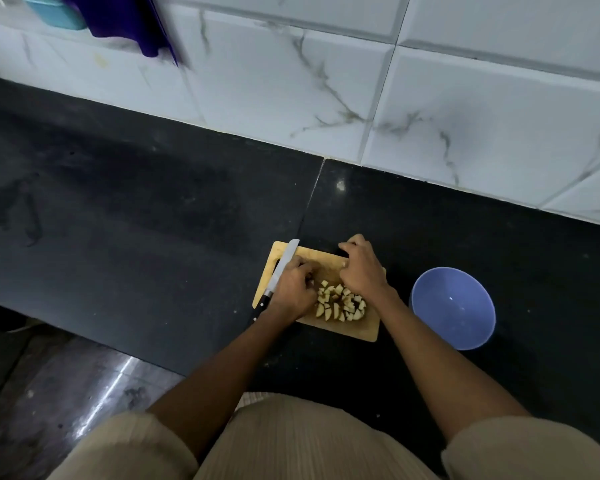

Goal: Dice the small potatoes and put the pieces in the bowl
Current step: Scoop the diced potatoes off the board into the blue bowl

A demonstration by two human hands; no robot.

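A wooden cutting board (359,328) lies on the black countertop (136,209), just in front of the white marble-patterned wall tiles (430,98). A pile of diced potato pieces (340,303) sits on the near right part of the board, pale flesh with brown skin edges.

Left hand (293,289): positioned over the left half of the board, fingers curled toward the pile. It appears to lie over the knife (279,275) rather than grip it, but the view does not settle whether the fingers hold the handle, a potato piece or nothing. The knife runs along the board's left edge, blade pointing away from the person and black riveted handle projecting off the near left corner toward the person.

Right hand (362,268): positioned over the far right part of the board, fingers bent downward, fingertips at the board surface beside the far edge of the pile. No object is visible in its grasp.

A blue bowl (452,308) stands on the countertop just right of the board, apart from it. No potato pieces are visible inside it.

At the upper left, a purple cloth (129,26) hangs against the tiles beside a teal container (54,12). The person wears ribbed beige sleeves (146,448).
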